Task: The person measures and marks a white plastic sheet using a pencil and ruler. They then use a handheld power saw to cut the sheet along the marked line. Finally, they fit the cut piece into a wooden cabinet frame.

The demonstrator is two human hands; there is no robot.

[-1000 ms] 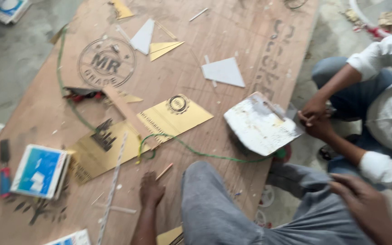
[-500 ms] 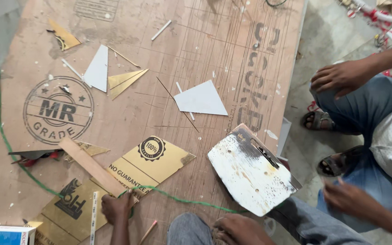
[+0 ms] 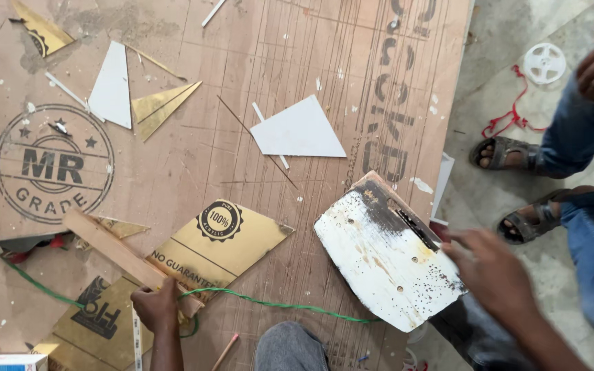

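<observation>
1. My left hand (image 3: 156, 309) has its fingers clenched on the lower end of the wooden strip (image 3: 122, 254), which lies across the gold sheet (image 3: 218, 247).
2. My right hand (image 3: 496, 271), blurred, touches the stained white plate (image 3: 379, 264); finger state cannot be told.
3. A green wire (image 3: 276, 306) crosses the plywood board (image 3: 256, 178).

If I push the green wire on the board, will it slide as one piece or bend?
The green wire looks thin and lies in loose curves, so it would probably bend rather than slide whole. The left hand rests by its loop, which may hold that end. It seems light; the plywood board looks rough enough to drag it slightly.
</observation>
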